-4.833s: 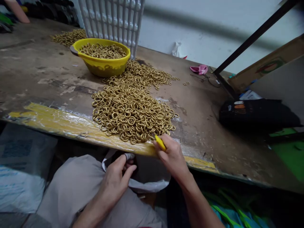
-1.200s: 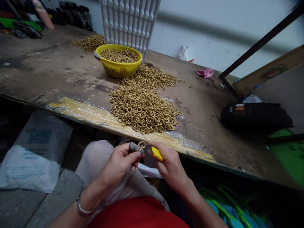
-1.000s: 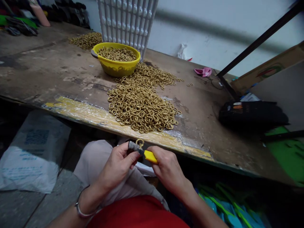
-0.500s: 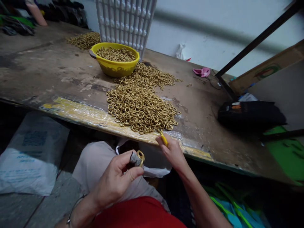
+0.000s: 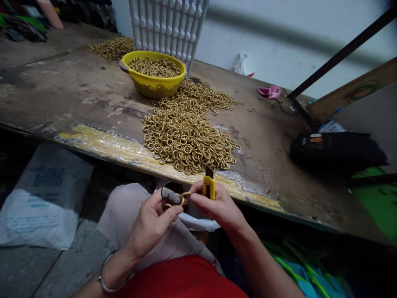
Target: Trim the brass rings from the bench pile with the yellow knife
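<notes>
The left hand pinches a gold ring between its fingers and its thumb, which wears a grey cover. The ring sits at the tips of that hand, just to its right. The right hand is close beside, and its fingertips touch the ring from the other side. That hand is also closed around a yellow knife, which stands just above the ring with its dark blade pointing up. A white bag lies just under both hands. Past the hands, on the desk, a big pile of rings lies right beyond the knife. Farther off stands a yellow bowl full of rings, with a white basket behind it. A black bag lies well off to the right of the right hand. Half a second ago the right hand was stretched out to the desk edge by the pile, and the left hand held the ring alone, lower down. Now the right hand has come back, the two hands meet at the ring, and the knife stands up straight.
</notes>
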The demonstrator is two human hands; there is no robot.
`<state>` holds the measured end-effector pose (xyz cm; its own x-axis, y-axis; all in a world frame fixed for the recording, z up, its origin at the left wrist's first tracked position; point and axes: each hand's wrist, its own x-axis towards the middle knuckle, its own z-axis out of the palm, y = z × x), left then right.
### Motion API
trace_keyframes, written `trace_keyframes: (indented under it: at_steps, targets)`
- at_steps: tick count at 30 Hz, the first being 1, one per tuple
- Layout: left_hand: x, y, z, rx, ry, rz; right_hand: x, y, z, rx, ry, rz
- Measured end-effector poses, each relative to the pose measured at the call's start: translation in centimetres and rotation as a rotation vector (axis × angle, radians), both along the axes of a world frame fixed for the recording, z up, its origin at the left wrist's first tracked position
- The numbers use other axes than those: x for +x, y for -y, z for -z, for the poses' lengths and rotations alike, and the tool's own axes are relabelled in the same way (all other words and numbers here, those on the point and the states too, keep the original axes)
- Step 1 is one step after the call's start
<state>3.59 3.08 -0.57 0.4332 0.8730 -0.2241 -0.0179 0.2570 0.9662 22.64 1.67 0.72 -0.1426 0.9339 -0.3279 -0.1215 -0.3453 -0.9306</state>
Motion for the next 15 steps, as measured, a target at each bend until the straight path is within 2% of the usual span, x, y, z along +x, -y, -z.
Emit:
trace_keyframes:
  at_steps: [8, 12, 15]
  targets:
    - [0.2, -0.6, 0.1, -0.347, 0.347, 0.004, -1.0, 0.7, 1.1, 0.058, -0.008, 0.084]
    - [0.3, -0.5, 0.1, -0.378, 0.432, 0.037, -1.3, 0.6, 0.9, 0.161, 0.036, 0.071]
    - [0.4, -0.4, 0.2, -0.371, 0.422, 0.060, -1.4, 0.5, 0.8, 0.260, 0.063, 0.058]
